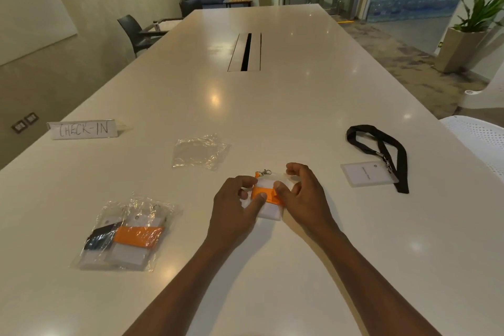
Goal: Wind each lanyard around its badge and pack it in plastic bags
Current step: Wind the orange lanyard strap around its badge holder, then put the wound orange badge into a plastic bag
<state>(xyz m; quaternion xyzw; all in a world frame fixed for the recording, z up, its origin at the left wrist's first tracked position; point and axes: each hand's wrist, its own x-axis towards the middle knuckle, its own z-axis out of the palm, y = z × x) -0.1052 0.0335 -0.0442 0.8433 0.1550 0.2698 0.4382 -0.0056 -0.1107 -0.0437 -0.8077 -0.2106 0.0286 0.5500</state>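
A white badge (270,211) wrapped with an orange lanyard (266,192) lies on the white table (272,106) in front of me, its metal clip (264,172) at the far end. My left hand (236,203) grips the badge's left side, thumb pressing the orange band. My right hand (302,194) pinches the band's right edge with the thumb. An empty clear plastic bag (200,151) lies beyond, to the left. A filled bag (126,234) at near left holds two wrapped badges, one black, one orange. An unwound black lanyard (381,148) with its badge (366,173) lies at right.
A folded "CHECK-IN" sign (84,129) stands at the table's left edge. A cable slot (246,52) runs along the table's middle. A white perforated chair (480,136) sits at the right edge, and a dark chair (133,31) stands far left.
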